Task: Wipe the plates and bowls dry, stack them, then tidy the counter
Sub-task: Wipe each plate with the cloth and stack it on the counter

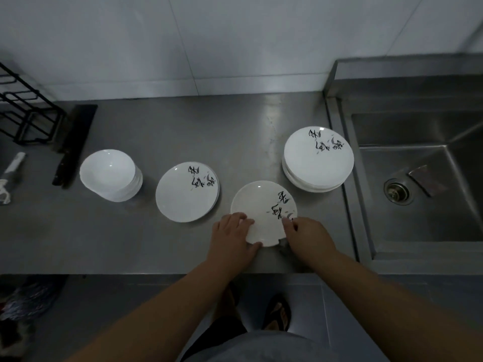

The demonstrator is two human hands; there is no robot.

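A single white plate [261, 205] with black brush-style markings is held between both hands above the front edge of a steel counter [156, 244]. The plate's near left rim is gripped by the left hand [232, 236], with fingers curled over the top and the thumb along the edge. The near right rim is pinched by the right hand [305, 236], and a scrap of grey cloth [283, 245] is seen bunched under that hand, against the plate's lower edge. The hands are kept apart, with the plate's width between them. Whether the plate is resting on the counter or lifted off it cannot be told.

Beyond the right hand, a tall stack of plates [313, 163] with the same markings is set near the counter's right end. Just left of the left hand, and a little farther back, a low stack of plates [180, 197] is placed. Farther left again, a stack of white bowls [107, 173] is found. Well to the right of the right hand, a sink [418, 205] is sunk into the steel, with a drain [397, 192] in its floor. Far to the left of both hands, a black wire rack [26, 113] is stood at the back.
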